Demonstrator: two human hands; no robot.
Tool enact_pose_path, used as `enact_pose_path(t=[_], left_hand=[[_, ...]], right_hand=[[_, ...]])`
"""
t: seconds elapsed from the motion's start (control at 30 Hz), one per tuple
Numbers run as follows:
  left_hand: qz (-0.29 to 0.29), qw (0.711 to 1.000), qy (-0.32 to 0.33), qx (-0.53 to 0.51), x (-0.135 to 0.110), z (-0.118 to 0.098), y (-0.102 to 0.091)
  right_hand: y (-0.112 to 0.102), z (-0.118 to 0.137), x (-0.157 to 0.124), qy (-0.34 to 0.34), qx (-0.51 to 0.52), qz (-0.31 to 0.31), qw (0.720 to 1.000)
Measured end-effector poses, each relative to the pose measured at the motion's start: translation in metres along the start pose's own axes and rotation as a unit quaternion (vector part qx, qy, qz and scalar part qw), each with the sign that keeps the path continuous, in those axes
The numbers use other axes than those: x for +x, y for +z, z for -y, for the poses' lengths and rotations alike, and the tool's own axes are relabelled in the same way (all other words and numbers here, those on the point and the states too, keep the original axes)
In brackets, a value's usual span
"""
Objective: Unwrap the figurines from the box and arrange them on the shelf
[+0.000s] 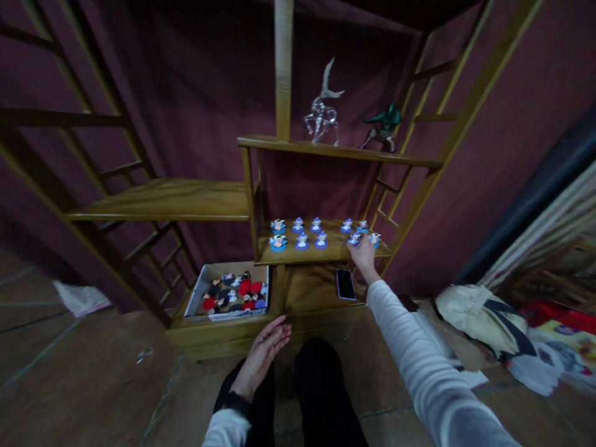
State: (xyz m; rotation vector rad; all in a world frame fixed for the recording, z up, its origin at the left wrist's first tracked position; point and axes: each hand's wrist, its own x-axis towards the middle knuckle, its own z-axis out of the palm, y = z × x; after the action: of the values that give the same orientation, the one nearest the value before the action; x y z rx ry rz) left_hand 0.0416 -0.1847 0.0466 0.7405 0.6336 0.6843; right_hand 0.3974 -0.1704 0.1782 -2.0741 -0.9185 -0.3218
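My right hand [364, 256] reaches to the right end of a low wooden shelf [335, 251], its fingers closed on a small figurine [354, 238] with a purple base. Several similar figurines stand in two rows on that shelf, such as a blue-based one [278, 243] at the left and a purple-based one [321, 240] near the middle. Another blue-based figurine [374, 239] is just right of my fingers. My left hand [266, 349], with a dark band at the wrist, hovers over my knees; its fingers are stretched out and hold nothing.
A shallow box [195, 292] of red, black and white figurines sits at lower left. Beside it a phone [345, 284] lies on the bottom board. On the upper shelf stand a clear deer statue [322, 115] and a green figure [385, 127]. A pale bag [479, 316] lies right.
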Motion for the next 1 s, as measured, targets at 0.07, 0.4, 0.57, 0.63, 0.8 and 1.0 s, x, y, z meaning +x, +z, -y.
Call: enact_pose_path(t=[0.07,0.4,0.57,0.63,0.8,1.0], left_hand=[[-0.002,1.000,0.001,-0.011,-0.002,0.000,0.000],[-0.043,0.996,0.051,-0.065,-0.004,0.000,-0.014],[-0.201,0.968,0.081,-0.125,0.008,-0.007,-0.032],[-0.282,0.945,0.094,-0.135,0.017,-0.016,-0.043],[-0.381,0.891,0.189,-0.160,0.044,-0.058,-0.073],[-0.447,0.821,0.268,-0.233,0.072,-0.109,-0.107]], right_hand=[[0.001,-0.006,-0.002,-0.022,0.021,-0.007,1.000],[-0.010,0.012,-0.117,-0.126,0.138,-0.060,0.980],[0.035,0.034,-0.229,-0.146,0.205,0.143,0.957],[0.058,0.043,-0.257,-0.155,0.218,0.212,0.940],[0.107,0.078,-0.271,-0.178,0.235,0.285,0.912],[0.172,0.125,-0.249,-0.201,0.222,0.291,0.909]])
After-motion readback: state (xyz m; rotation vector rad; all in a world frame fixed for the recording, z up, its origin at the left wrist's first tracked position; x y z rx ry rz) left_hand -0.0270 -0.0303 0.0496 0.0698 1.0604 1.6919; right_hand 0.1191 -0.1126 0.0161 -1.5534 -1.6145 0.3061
